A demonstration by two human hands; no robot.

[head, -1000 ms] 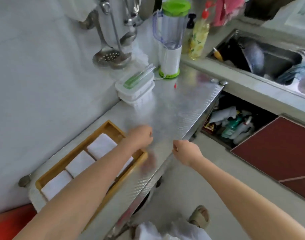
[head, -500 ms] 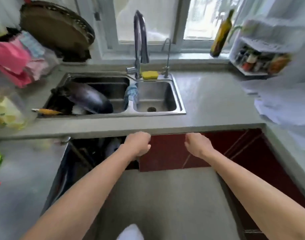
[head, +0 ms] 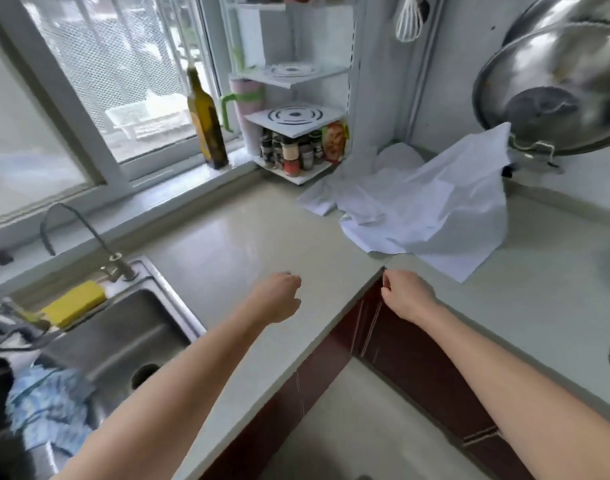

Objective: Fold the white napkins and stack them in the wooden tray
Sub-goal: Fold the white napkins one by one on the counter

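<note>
Two empty hands held out over the corner of a kitchen desk.

The left hand (head: 279,297) is held over the desk (head: 248,237) and the right hand (head: 405,294) at its inner corner, each grip curled shut on nothing. A sink (head: 123,330) is seen to the left. Further back, unfolded white napkins (head: 418,206) are heaped on the desk; behind them a spice rack (head: 296,147) and an olive-oil bottle (head: 206,123) are stood.

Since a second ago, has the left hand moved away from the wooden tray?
Yes. The left hand was over the tray's corner; now it hovers over the grey counter right of the sink, with no tray in view.
</note>
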